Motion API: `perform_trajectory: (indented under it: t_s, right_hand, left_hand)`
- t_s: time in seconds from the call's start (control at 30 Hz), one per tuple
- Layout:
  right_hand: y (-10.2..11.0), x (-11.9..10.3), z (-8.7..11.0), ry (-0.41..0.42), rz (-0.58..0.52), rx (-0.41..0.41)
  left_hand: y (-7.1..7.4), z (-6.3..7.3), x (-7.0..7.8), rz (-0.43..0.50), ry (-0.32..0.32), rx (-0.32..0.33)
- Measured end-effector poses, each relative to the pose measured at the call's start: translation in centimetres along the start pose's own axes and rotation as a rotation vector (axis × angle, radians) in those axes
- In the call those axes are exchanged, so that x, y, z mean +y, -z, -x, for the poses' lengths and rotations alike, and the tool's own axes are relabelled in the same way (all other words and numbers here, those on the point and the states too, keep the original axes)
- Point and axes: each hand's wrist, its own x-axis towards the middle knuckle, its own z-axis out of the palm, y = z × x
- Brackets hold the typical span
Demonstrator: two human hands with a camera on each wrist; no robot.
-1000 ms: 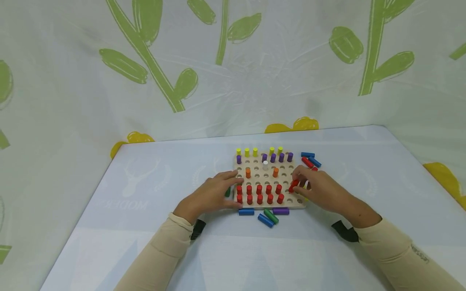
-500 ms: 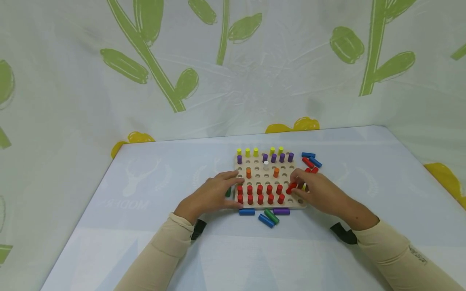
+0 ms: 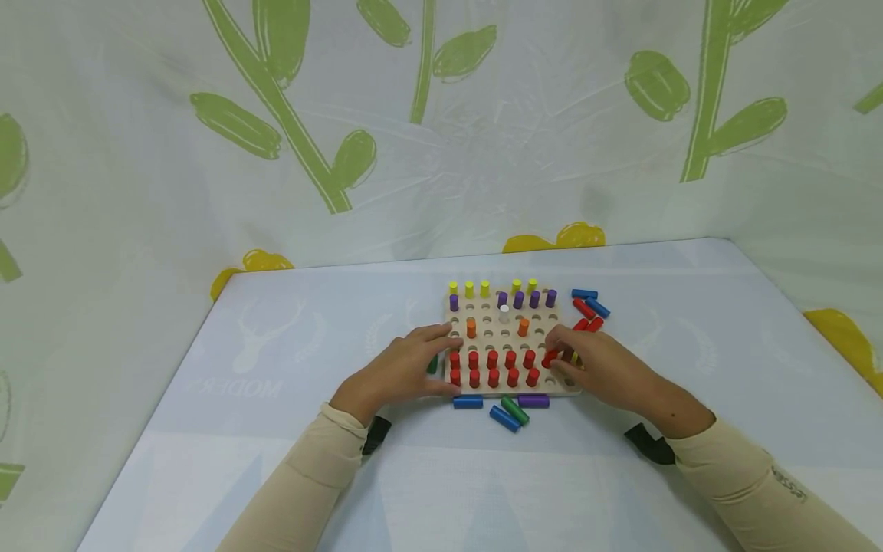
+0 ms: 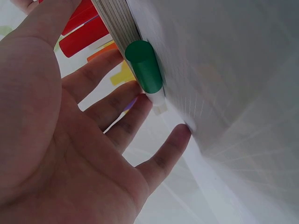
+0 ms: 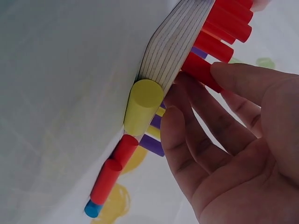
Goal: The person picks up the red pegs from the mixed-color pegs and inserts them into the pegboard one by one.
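Note:
A wooden pegboard (image 3: 497,340) with upright pegs lies on the table. My right hand (image 3: 610,364) pinches a red peg (image 3: 549,359) between thumb and fingers at the right end of the second red row. In the right wrist view, that red peg (image 5: 202,71) stands in line with the other red pegs, with the thumb tip on it. My left hand (image 3: 396,369) rests at the board's left edge, its fingers spread, with fingertips and thumb over the rim. A green peg (image 4: 144,67) lies on the table beside that edge, near the left fingers.
Loose pegs lie around the board: a blue peg (image 3: 467,402), a green peg (image 3: 514,410) and a purple peg (image 3: 533,401) in front. To the right are red pegs (image 3: 583,308), blue pegs (image 3: 597,307) and a yellow peg (image 5: 143,107). A patterned curtain (image 3: 441,153) hangs behind the table.
My right hand has shifted slightly left with the red peg, which has gone from tilted above the board to more upright at a hole. The left hand stays in place.

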Motion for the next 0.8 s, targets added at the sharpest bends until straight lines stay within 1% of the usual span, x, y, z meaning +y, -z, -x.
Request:
perform_trajectory:
  t_s: [0.23, 0.43, 0.8]
  right_hand:
    - [-0.13, 0.13, 0.06, 0.015, 0.022, 0.0]
    - [-0.01, 0.03, 0.1, 0.021, 0.02, 0.0]
    - [0.82, 0.18, 0.14, -0.023, 0.019, 0.005]
  left_hand:
    - [0.02, -0.01, 0.04, -0.001, -0.002, 0.0]
    - [-0.04, -0.06, -0.02, -0.005, -0.005, 0.005]
    - [-0.18, -0.07, -0.16, -0.008, -0.007, 0.012]
